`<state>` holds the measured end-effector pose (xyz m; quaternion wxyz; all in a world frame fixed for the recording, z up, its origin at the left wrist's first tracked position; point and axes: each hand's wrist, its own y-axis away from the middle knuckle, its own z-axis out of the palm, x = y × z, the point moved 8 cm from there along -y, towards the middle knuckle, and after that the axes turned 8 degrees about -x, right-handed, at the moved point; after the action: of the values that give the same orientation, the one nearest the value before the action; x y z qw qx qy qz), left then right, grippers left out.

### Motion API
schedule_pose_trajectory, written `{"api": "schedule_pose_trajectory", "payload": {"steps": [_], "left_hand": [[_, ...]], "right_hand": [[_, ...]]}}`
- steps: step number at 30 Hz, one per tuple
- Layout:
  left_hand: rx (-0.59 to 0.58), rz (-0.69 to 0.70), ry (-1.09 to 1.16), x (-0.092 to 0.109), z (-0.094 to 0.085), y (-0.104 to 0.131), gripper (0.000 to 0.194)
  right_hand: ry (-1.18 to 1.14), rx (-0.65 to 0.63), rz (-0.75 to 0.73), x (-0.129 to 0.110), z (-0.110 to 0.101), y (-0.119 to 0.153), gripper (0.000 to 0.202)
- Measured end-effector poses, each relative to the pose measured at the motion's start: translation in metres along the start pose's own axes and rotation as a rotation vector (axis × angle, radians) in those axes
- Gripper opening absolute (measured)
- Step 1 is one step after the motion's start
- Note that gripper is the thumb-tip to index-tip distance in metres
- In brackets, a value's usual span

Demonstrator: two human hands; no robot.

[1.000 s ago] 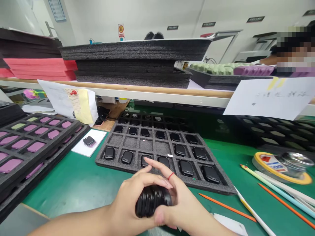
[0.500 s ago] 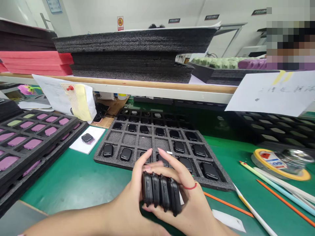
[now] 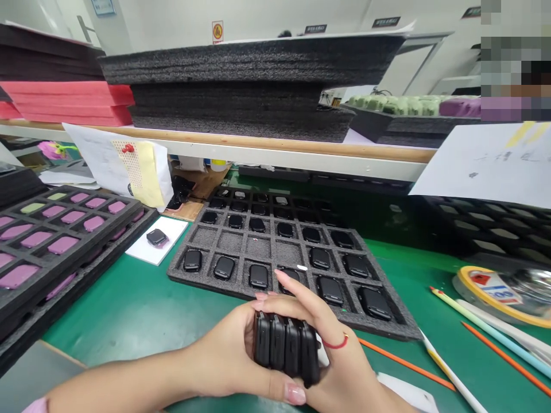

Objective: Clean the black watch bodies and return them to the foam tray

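Several black smartwatch bodies (image 3: pixel 284 347) stand side by side in a row between my two hands, low in the middle of the view. My left hand (image 3: pixel 235 350) closes round the row's left end, its thumb crossing beneath the near edges. Wrapped over the top and right end is my right hand (image 3: pixel 340 355), with its index finger raised and a red string ring on one finger. Some white thing shows between the row and my right palm; I cannot make out what it is. Just beyond, a grey foam tray (image 3: pixel 181 276) holds more black watch bodies, with several bare pockets in one row.
Foam trays of purple and green pieces (image 3: pixel 64 245) stand at left. One watch body (image 3: pixel 156 237) lies on a white pad (image 3: pixel 142 252). At right are a tape roll (image 3: pixel 467 281), pens and orange sticks (image 3: pixel 408 364). A shelf (image 3: pixel 258 146) with foam stacks crosses above.
My left fingers have come down from their raised position, and the left thumb now lies across the near side of the row. The row has tipped slightly. The whole view has shifted a little.
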<state>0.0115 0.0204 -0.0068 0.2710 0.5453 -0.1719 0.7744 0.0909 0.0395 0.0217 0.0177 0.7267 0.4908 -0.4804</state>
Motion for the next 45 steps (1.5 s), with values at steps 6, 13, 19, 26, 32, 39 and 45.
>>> {"api": "schedule_pose_trajectory", "payload": {"steps": [6, 13, 19, 26, 32, 39, 45], "left_hand": [[0.086, 0.068, 0.047, -0.001, -0.005, -0.004, 0.042], [0.258, 0.107, -0.090, 0.000, -0.016, 0.003, 0.047], [0.282, 0.280, -0.378, 0.017, -0.017, 0.014, 0.047], [0.221, 0.374, -0.626, 0.027, -0.011, 0.018, 0.042], [0.243, 0.386, -0.521, 0.023, -0.012, 0.017, 0.048], [0.267, 0.047, 0.156, -0.013, -0.019, 0.001, 0.049], [0.208, 0.044, 0.228, -0.010, -0.012, -0.001, 0.043]], "right_hand": [[0.121, -0.005, -0.041, -0.003, 0.005, 0.000, 0.088], [0.182, -0.090, -0.090, -0.009, 0.004, 0.001, 0.085], [-0.047, -0.036, 0.141, 0.000, -0.017, -0.007, 0.077], [-0.122, -0.081, 0.147, 0.006, -0.005, -0.010, 0.067], [-0.119, -0.090, 0.147, 0.007, -0.006, -0.007, 0.064], [0.006, -0.155, 0.048, 0.009, -0.004, 0.000, 0.088], [0.062, -0.060, -0.060, 0.003, 0.002, -0.007, 0.060]]}}
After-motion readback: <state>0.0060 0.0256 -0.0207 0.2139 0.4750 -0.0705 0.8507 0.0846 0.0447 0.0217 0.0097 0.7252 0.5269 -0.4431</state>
